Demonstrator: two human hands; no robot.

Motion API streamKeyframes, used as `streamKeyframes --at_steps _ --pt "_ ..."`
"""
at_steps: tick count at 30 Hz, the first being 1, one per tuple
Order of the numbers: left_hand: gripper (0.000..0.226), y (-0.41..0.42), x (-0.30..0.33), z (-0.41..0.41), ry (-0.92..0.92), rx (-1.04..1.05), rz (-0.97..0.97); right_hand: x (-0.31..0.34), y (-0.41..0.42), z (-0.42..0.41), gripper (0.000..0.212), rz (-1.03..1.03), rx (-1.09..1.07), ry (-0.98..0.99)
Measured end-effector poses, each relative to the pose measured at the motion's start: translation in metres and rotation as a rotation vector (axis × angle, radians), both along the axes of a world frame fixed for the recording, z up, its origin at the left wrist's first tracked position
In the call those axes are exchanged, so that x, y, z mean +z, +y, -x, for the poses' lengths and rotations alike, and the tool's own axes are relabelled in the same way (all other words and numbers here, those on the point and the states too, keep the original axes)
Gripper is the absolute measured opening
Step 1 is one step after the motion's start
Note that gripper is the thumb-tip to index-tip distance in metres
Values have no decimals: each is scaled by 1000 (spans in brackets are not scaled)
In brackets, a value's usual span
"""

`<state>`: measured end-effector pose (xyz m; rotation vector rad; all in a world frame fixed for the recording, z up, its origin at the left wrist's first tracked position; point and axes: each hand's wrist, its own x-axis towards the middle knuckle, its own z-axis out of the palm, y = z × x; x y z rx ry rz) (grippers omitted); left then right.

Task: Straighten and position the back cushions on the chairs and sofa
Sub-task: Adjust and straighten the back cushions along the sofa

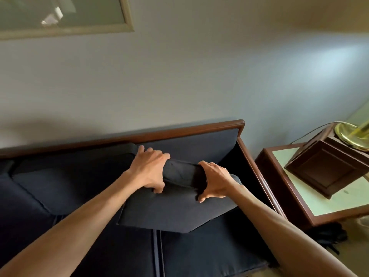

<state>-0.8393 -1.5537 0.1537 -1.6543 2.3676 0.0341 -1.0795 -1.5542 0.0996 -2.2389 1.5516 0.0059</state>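
Meanwhile, left hand [148, 168] and right hand [214, 181] clamp a cushion's [175, 210] top edge, tilted forward over the sofa [199, 254] seat; uneven pushing could seat it crooked against the backrest [199, 144].

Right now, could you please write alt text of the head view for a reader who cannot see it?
Both bare hands, left hand and right hand, grip the top edge of a dark back cushion tilted forward on a wood-framed sofa. Beside it, a side table carries a wooden box and a brass lamp base.
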Motion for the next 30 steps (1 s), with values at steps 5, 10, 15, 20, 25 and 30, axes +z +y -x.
streamKeyframes --at_steps 5,10,15,20,25,30 --pt "100 7 -18 28 106 -127 -77 -38 23 18 94 -187 -113 9" --pt "117 17 -51 -2 661 -39 -117 -54 25 32 111 -220 -117 -2" --pt "125 26 -85 -31 860 193 -287 -31 10 19 122 -197 -44 -28" --pt "121 31 -113 -17 760 255 -246 7 0 -12 117 -126 75 -217" --pt "113 36 -144 1 551 218 -242 26 6 4 116 -79 142 429" --pt "100 32 -156 55 584 112 -173 -3 20 33 97 -47 165 609"
